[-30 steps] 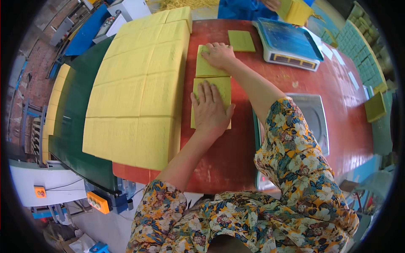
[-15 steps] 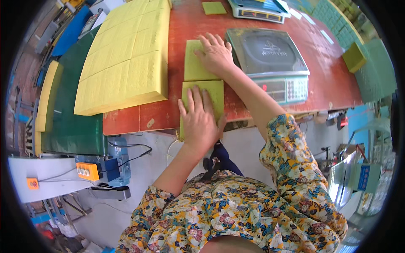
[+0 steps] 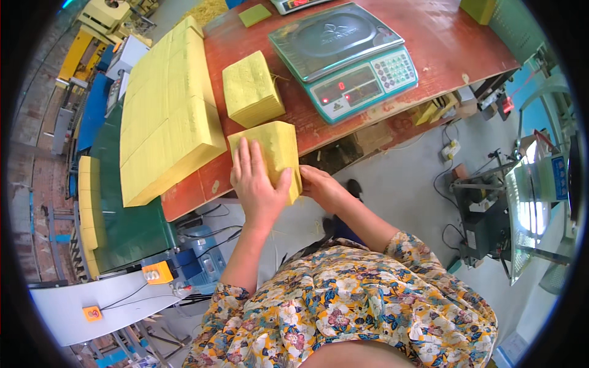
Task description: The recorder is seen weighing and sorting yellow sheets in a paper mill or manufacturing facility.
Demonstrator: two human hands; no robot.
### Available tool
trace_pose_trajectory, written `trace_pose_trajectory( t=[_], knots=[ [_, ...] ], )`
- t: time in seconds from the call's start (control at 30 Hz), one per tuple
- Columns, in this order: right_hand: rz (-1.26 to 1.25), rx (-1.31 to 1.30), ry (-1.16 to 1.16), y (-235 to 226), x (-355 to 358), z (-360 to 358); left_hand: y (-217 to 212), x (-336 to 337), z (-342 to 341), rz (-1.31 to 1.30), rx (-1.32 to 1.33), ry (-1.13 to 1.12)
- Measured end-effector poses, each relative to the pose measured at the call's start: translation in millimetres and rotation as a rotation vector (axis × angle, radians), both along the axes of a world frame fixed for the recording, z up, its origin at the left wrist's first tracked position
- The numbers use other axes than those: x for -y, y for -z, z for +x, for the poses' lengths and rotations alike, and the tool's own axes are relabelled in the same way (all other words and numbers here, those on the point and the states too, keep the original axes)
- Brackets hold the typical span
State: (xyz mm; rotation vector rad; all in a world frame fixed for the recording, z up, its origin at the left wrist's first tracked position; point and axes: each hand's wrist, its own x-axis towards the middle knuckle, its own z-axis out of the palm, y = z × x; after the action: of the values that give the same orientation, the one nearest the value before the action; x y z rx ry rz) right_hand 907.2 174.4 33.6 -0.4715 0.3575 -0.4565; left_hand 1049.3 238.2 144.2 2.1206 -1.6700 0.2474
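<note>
A thick square stack of yellow paper (image 3: 279,144) is at the near edge of the red table, partly jutting past it. My left hand (image 3: 259,184) lies over its top and near side, fingers together and thumb apart, holding it. My right hand (image 3: 322,187) grips its lower right edge; some of those fingertips are hidden by the paper. Just beyond stands a second yellow paper stack (image 3: 253,86), its sheet edges showing, with neither hand on it.
Long rows of yellow paper blocks (image 3: 169,116) fill the left of the red table (image 3: 429,30). A digital scale (image 3: 343,61) with a bare metal plate stands right of the stacks. A small flat yellow-green piece (image 3: 254,15) lies farther back. Green surface (image 3: 132,227) adjoins at left.
My right hand has come back from the far stack to the near one. The near stack is now tilted and turned between both hands. The view has swung to the right.
</note>
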Motion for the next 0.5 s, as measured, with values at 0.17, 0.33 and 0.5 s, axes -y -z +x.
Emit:
trace_pose_trajectory(
  t=[0.17,0.33,0.5],
  knots=[
    [-0.68,-0.223,-0.025,-92,11,-41,-13,-31,16,-0.34,-1.599,0.065],
    [-1.366,-0.239,0.26,-170,56,-71,-48,16,-23,-0.602,-2.067,0.202],
    [-1.854,-0.529,0.531,-219,144,-95,-73,140,-64,-0.564,-2.365,0.432]
  ],
)
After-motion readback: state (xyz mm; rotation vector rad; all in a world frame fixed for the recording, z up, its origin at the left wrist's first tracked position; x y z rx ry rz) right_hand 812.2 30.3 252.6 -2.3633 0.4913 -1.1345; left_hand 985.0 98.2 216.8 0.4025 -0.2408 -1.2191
